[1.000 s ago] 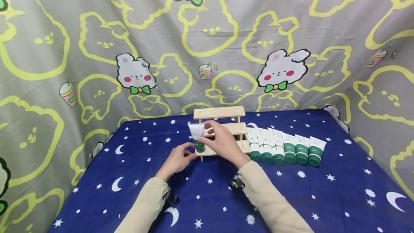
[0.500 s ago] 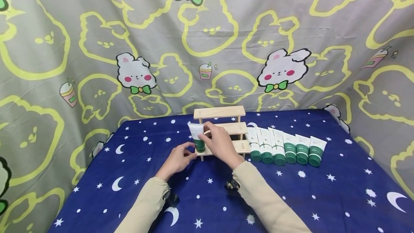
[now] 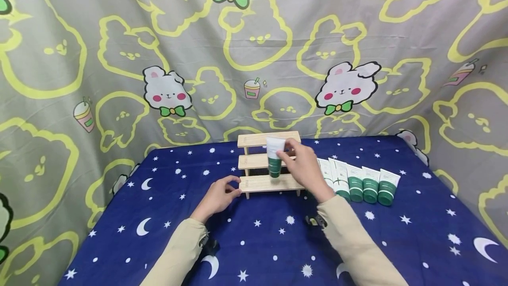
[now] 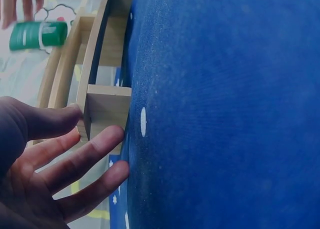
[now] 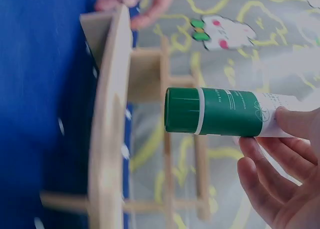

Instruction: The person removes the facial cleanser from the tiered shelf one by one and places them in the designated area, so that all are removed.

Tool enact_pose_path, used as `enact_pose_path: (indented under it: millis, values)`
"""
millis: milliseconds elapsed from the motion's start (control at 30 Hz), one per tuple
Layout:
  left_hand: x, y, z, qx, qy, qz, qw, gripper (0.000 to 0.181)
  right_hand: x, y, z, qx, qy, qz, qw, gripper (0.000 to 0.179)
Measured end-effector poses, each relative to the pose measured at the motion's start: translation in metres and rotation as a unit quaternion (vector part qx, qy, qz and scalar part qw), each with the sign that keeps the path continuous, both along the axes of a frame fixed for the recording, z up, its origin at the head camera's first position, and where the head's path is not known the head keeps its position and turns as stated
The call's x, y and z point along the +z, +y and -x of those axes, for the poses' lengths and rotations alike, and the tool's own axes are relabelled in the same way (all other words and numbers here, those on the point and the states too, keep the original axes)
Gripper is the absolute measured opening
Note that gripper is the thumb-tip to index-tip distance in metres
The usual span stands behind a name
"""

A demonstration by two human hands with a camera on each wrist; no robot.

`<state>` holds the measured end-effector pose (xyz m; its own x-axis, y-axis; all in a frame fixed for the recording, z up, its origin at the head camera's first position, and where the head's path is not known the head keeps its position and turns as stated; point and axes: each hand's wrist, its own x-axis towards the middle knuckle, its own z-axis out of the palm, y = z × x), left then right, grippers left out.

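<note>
A three-tier wooden stand (image 3: pixel 254 184) stands on the blue cloth. At the left end of its lowest step, my left hand (image 3: pixel 217 195) holds the board's corner between thumb and index finger; the other fingers are spread beside the leg in the left wrist view. My right hand (image 3: pixel 305 167) pinches a white and green squeeze tube (image 3: pixel 274 158) by its white upper part. The tube hangs cap down, above the lowest step and in front of the upper ones. Its green cap (image 5: pixel 182 110) shows plainly in the right wrist view, apart from the boards.
Several more white and green tubes (image 3: pixel 370 184) lie in a row on the cloth right of the stand, partly hidden by the right hand and sleeve. A patterned grey curtain (image 3: pixel 214 56) hangs behind the table (image 3: pixel 166 211).
The right hand has lifted the tube from the left end of the lowest step and carried it to the right. My left hand has stayed at the stand's corner.
</note>
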<state>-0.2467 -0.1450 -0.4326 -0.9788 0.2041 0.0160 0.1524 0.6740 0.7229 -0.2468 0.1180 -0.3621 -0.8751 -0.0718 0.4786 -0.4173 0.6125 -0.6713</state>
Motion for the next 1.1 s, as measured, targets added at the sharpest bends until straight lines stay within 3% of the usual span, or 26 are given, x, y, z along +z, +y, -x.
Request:
enact_pose_path:
  millis: [467, 600, 800, 1100]
  values:
    - [0.000, -0.004, 0.001, 0.008, 0.000, 0.001, 1.0000, 0.027, 0.043, 0.098, -0.027, -0.095, 0.028, 0.008, 0.9951, 0.037]
    - [0.000, -0.004, 0.000, 0.012, -0.002, 0.000, 0.9999, 0.027, 0.049, 0.127, -0.034, -0.136, 0.010, 0.011, 0.9906, 0.043]
    - [0.000, -0.002, 0.000, 0.012, -0.003, 0.000, 0.9999, 0.027, 0.040, 0.175, -0.038, -0.176, -0.052, 0.012, 0.9829, 0.048]
    - [-0.001, -0.001, 0.002, 0.006, -0.004, 0.006, 1.0000, 0.026, 0.000, 0.257, -0.046, -0.203, -0.130, 0.073, 0.9677, 0.039]
